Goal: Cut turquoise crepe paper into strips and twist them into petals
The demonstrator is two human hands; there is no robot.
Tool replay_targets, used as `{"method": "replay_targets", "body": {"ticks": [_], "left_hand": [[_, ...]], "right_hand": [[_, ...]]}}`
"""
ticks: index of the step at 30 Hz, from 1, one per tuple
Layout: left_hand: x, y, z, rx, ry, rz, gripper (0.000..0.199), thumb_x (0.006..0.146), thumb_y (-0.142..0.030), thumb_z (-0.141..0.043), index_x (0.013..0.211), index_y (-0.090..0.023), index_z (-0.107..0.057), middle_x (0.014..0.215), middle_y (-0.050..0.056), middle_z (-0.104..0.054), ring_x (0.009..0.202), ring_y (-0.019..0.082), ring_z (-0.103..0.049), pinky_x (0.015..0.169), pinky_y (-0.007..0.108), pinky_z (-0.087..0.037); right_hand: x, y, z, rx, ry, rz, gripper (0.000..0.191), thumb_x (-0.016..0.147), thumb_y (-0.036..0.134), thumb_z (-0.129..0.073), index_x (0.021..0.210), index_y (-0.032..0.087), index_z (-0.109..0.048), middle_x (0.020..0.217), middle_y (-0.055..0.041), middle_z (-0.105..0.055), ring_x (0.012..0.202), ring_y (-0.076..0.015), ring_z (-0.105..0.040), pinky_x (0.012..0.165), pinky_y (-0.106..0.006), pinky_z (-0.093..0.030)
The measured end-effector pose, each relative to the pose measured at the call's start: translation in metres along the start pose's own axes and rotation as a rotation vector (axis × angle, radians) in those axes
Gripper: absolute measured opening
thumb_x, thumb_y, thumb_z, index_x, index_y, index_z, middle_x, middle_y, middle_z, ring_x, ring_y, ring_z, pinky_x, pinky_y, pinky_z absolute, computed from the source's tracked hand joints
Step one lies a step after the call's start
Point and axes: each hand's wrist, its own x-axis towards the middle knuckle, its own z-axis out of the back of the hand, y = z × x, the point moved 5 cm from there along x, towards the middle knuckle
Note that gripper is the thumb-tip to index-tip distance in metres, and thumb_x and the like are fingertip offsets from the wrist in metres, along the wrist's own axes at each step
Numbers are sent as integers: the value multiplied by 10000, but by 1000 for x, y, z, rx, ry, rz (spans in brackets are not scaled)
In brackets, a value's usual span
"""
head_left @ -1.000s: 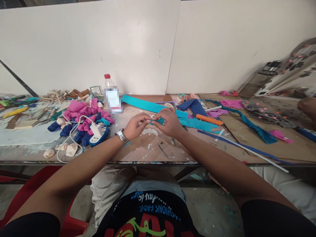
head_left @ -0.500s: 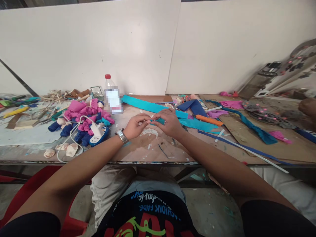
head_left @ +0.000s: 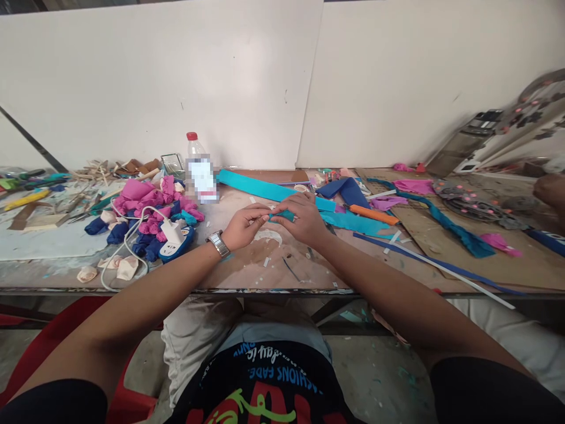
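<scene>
Over the middle of the table, my left hand point(head_left: 242, 227) and my right hand point(head_left: 302, 219) meet at their fingertips. Both pinch a small piece of teal paper point(head_left: 282, 216), mostly covered by the fingers. A silver watch point(head_left: 218, 242) is on my left wrist. Behind the hands a long turquoise strip point(head_left: 260, 186) slants across the table, and a second turquoise piece point(head_left: 359, 223) lies right of my right hand. An orange cutter point(head_left: 374, 214) rests beside a folded dark blue strip point(head_left: 345, 191).
Pink and blue crumpled paper point(head_left: 150, 203), a power strip point(head_left: 178, 245) with a white cable and a bottle point(head_left: 193, 147) stand left. Cardboard point(head_left: 415, 238) with a teal twisted strip lies right. Another person's hand point(head_left: 549, 193) shows at the right edge.
</scene>
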Motion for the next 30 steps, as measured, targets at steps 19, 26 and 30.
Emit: {"method": "replay_targets", "body": {"ticks": [19,26,30], "left_hand": [[-1,7,-8,-241,91,191,447,961,-543,-636,1223,-196,-742,1086,109,-746,860,176,-664,754,309,-555],[-1,13,-7,-403,47,251,469,872,-496,-778,1198,-178,-668,948,59,-698,803,133,-640,749,274,-538],[-1,10,-7,-369,39,218,440,877,-466,-781,1172,-171,-640,854,25,-661,764,120,-619,714,255,-515]], "right_hand": [[0,5,2,0,-56,62,224,957,464,-693,911,249,-734,982,-34,-759,964,-230,-668,964,-444,-364],[2,6,1,98,-42,16,239,957,486,-687,920,251,-703,941,-32,-782,948,-237,-671,943,-435,-400],[1,6,2,123,-44,-5,261,934,512,-707,897,254,-715,899,-31,-789,927,-242,-675,941,-435,-416]]}}
